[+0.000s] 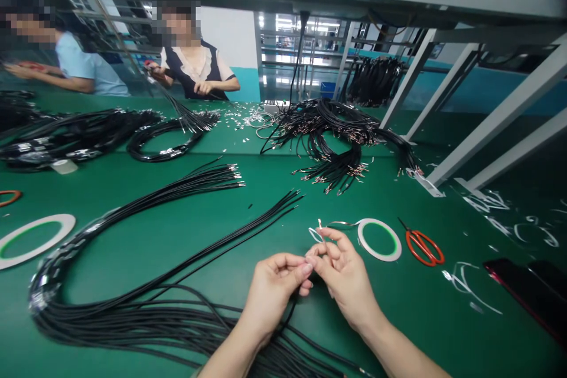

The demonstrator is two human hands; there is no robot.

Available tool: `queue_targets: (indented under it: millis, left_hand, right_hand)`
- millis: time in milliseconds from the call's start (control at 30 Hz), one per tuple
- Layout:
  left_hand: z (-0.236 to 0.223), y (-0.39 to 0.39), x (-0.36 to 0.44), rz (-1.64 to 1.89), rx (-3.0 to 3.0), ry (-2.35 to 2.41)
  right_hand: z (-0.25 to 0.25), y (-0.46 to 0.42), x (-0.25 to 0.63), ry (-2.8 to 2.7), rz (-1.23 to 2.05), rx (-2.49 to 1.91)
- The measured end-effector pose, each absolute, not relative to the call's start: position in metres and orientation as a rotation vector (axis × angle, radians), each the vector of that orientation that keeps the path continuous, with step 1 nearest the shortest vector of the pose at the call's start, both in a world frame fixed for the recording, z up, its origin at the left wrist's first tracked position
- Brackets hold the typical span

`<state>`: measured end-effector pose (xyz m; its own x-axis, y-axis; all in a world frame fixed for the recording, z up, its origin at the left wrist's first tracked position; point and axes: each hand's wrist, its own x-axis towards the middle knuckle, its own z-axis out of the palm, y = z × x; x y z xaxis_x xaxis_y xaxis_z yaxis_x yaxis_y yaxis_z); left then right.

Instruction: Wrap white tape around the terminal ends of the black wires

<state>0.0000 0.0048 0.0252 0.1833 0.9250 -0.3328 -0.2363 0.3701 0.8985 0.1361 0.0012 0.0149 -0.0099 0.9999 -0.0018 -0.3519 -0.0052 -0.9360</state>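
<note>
My left hand [277, 283] is closed in a pinch on a black cable [291, 309], which runs down from under its fingers. Its tip is hidden by the fingers. My right hand [341, 269] meets it at the fingertips, with a thin copper-coloured tape strip [319, 224] sticking up between its fingers. Beside that strip curls a white backing strip [314, 235]. A roll of tape [398, 242] lies just right of my right hand, a copper-coloured tail leading from it. Below and left of my hands spreads a bundle of black cables [146, 331], curving round to the left.
Orange-handled scissors [425, 248] lie right of the roll, near a dark phone-like object [527, 295]. Another tape roll [66, 227] is at the left. More cable coils [330, 115] lie behind, below metal shelf legs [496, 124]. Two people [195, 65] work across the table.
</note>
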Motion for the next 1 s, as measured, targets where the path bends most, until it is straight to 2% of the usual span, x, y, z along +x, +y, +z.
queue_targets:
  millis: [200,833,1000]
  left_hand:
    - [0.025,0.004,0.0,0.941,0.796,1.04]
    - [0.019,0.006,-0.003,0.954,0.777,0.971]
    - [0.025,0.001,0.0,0.967,0.796,0.857]
  right_hand:
    - [0.024,0.006,0.158,-1.105,1.568,-0.945]
    - [0.026,0.002,0.149,-1.011,1.273,-1.028]
    - [0.028,-0.006,0.138,-0.847,1.393,-0.854]
